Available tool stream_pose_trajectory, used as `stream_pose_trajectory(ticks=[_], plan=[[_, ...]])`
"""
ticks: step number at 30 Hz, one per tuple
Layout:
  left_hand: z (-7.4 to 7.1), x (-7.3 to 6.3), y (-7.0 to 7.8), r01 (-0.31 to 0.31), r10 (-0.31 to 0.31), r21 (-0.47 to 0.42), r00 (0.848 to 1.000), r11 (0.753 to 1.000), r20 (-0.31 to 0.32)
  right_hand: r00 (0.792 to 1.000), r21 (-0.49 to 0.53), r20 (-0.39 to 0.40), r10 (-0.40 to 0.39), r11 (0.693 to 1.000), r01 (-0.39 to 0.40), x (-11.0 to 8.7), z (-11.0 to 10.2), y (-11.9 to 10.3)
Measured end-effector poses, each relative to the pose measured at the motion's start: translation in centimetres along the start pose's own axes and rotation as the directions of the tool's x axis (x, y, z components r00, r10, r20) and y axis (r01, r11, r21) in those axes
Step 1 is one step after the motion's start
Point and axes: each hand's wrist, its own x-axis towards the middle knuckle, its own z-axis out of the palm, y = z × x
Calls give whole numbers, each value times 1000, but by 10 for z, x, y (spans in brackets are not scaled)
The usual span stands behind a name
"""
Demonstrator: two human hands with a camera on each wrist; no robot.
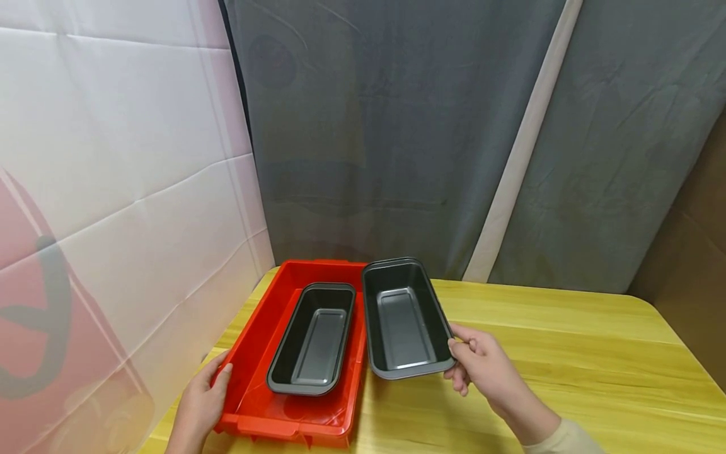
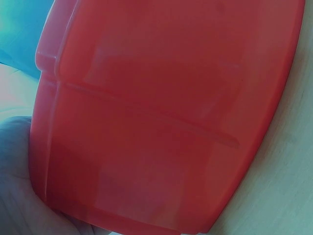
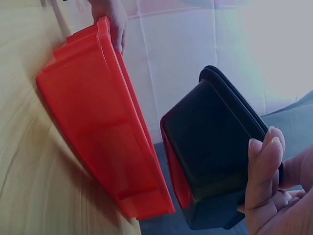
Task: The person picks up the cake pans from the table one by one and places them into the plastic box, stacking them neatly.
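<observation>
A dark grey loaf pan [image 1: 405, 321] is up off the table, just right of the red plastic tray [image 1: 346, 430]. My right hand [image 1: 482, 366] pinches its near right corner, thumb on the rim and fingers underneath. In the right wrist view the loaf pan [image 3: 210, 142] is tilted, and its rim looks doubled; I cannot tell whether a second pan is nested in it. Another loaf pan [image 1: 323, 347] lies inside the tray. My left hand [image 1: 201, 400] grips the tray's near left rim, its thumb over the edge. The left wrist view shows mostly the tray's outer wall [image 2: 156, 117].
The yellow wood-grain table [image 1: 567, 353] extends to the right of the tray. A grey curtain [image 1: 397, 139] hangs behind it, and a white printed cloth [image 1: 142, 157] closes off the left side. A brown panel [image 1: 692, 252] stands at the right.
</observation>
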Motion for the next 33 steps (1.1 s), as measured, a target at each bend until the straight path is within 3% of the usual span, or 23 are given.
stream_pose_trajectory(ticks=[33], plan=[[1, 0, 0, 7, -7, -12, 1000, 1000, -10, 1000, 50, 21, 15, 999, -16, 28, 37, 7]])
